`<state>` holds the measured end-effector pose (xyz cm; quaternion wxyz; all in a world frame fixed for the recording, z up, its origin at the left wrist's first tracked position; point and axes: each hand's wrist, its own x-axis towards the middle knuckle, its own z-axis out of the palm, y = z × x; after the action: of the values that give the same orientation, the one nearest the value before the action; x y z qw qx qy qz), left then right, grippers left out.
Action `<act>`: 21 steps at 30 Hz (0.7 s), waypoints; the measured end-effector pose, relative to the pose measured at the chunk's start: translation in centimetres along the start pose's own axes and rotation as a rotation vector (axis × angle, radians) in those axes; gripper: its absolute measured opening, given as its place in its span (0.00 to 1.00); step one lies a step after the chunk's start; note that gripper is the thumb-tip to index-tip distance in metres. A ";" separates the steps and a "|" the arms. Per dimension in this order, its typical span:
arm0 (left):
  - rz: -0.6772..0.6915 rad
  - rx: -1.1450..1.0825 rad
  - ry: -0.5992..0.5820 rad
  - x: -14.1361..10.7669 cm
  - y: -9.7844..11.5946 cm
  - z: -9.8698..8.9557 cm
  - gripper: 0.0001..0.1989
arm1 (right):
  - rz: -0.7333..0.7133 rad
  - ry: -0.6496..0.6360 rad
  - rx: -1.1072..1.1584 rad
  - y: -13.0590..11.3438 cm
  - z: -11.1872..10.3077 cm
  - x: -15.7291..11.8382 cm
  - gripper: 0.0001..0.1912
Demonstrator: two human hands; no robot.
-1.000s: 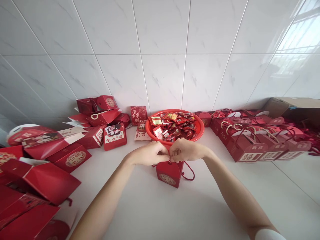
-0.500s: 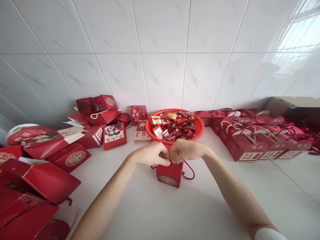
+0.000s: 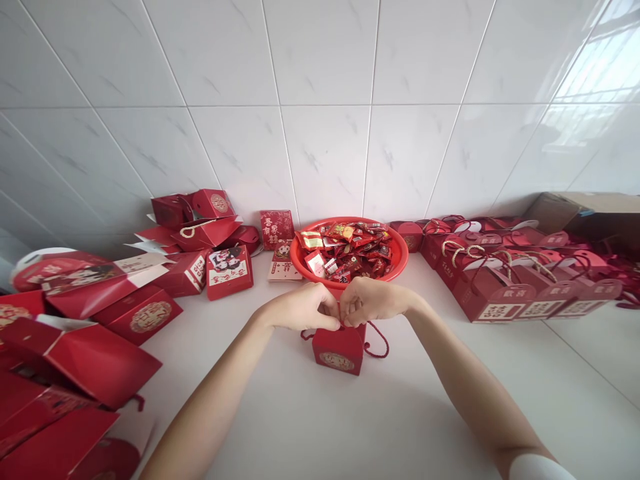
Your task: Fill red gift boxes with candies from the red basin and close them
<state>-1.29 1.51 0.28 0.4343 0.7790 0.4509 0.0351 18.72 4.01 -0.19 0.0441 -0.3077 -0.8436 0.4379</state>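
A small red gift box (image 3: 338, 349) with a gold round emblem on its front stands upright on the white table. My left hand (image 3: 315, 308) is closed in a pinch at its top edge. My right hand (image 3: 367, 303) meets it there, fingers curled in and closed, also at the box top. A dark red cord (image 3: 385, 344) loops out from the box's right side, and a short bit of it shows at the left. My fingers hide what exactly is pinched. Just behind the hands sits a red basin (image 3: 404, 257) full of wrapped sweets (image 3: 357, 257).
Unclosed red boxes (image 3: 100, 360) pile up at the left. Rows of assembled boxes with rope handles (image 3: 505, 293) stand at the right, before a cardboard carton (image 3: 590, 203). A flat red box (image 3: 230, 273) and cards (image 3: 277, 228) lie left of the basin. A tiled wall (image 3: 325, 160) rises behind.
Both hands stay at the top of the box with barely any movement. The box and cord look nearly the same.
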 end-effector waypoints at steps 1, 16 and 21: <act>0.003 0.007 0.006 0.0 0.1 0.1 0.07 | 0.000 0.000 0.004 0.0 0.0 0.0 0.04; 0.012 0.002 0.126 0.6 -0.1 0.8 0.05 | 0.036 0.057 0.011 0.0 -0.3 -0.4 0.03; 0.005 -0.060 0.023 0.2 -0.6 0.0 0.06 | 0.075 0.045 -0.001 -0.7 -0.4 -0.6 0.02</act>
<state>-1.52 1.78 -0.23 0.4522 0.7665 0.4524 0.0585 18.99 3.65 0.66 0.0465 -0.3491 -0.8304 0.4318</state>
